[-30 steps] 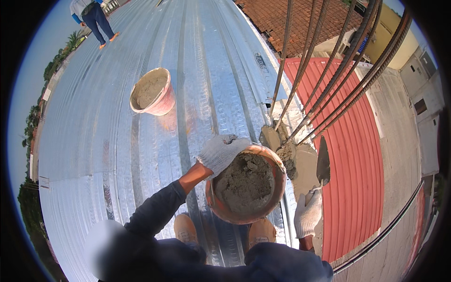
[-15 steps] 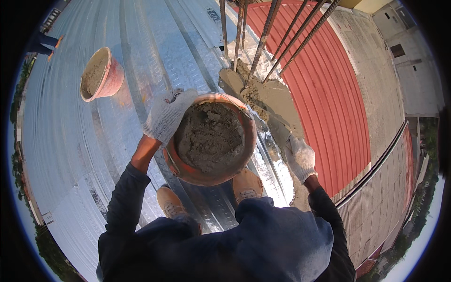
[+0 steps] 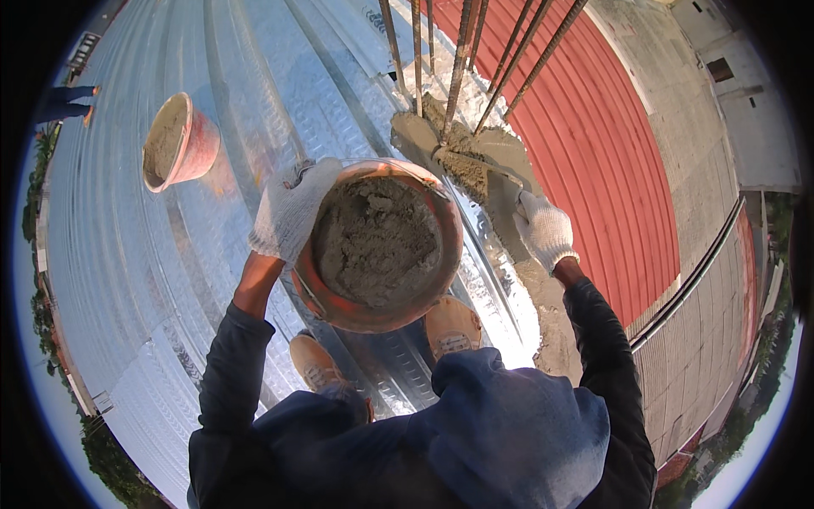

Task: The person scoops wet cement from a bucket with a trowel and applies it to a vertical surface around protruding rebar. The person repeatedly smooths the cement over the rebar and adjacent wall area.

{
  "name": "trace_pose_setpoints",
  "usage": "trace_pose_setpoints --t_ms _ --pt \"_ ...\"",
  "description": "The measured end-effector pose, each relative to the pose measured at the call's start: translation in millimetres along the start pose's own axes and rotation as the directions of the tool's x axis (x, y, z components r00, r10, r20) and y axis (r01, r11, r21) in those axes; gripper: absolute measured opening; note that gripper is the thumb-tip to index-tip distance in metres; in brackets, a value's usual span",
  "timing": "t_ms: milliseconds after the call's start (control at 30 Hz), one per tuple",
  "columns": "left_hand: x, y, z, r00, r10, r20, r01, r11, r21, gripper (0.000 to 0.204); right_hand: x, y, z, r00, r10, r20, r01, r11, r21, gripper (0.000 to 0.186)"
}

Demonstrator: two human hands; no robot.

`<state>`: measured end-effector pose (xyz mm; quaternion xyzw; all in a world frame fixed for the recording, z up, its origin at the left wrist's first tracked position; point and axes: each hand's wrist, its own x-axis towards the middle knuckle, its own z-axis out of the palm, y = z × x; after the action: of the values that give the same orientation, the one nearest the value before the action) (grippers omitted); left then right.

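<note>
My left hand [image 3: 292, 208], in a white knit glove, is closed on the left rim of an orange bucket [image 3: 381, 321]. Grey wet mortar [image 3: 377, 242] fills much of the bucket, which is tilted toward me above my shoes. My right hand [image 3: 545, 227], gloved the same way, is wrapped round the handle of a trowel [image 3: 502, 170]. Mortar covers most of the trowel's blade, which lies over the strip of spread mortar [image 3: 509, 157] by the upright steel rebars [image 3: 458, 72]. The trowel's grip is hidden inside my fingers.
A second mortar bucket [image 3: 193, 148] sits tilted on the ribbed metal decking [image 3: 254, 110] at the left. Several rebars rise at the far middle. Beyond the mortar strip lies a red ribbed roof [image 3: 593, 144]. Another person's legs [image 3: 68, 102] show at the far left.
My right hand has moved away from me along the mortar strip, and the trowel now shows in front of it. My left hand keeps its hold on the bucket.
</note>
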<state>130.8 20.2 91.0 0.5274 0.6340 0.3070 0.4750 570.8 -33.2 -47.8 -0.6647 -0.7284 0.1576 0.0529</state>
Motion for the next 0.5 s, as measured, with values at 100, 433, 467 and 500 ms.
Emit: trace_pose_setpoints --t_ms 100,433,467,500 --pt "-0.1 -2.1 -1.2 1.0 0.024 0.017 -0.024 1.0 0.006 0.039 -1.0 -5.3 -7.0 0.999 0.031 0.016 -0.032 0.999 0.033 0.021" --pt "1.2 11.8 2.3 1.0 -0.011 0.02 0.01 0.997 0.075 0.041 9.7 -10.2 -7.3 0.997 0.076 -0.012 -0.074 0.992 0.099 0.026" --pt "2.5 10.8 1.9 1.0 -0.015 0.013 0.014 0.997 0.077 0.04 14.2 -12.4 -3.9 0.997 0.079 -0.017 -0.077 0.99 0.121 0.026" --pt "3.5 8.9 2.4 1.0 -0.018 0.006 0.017 0.997 0.075 0.039 18.7 -15.2 -2.0 0.996 0.082 -0.022 -0.078 0.987 0.14 0.027"
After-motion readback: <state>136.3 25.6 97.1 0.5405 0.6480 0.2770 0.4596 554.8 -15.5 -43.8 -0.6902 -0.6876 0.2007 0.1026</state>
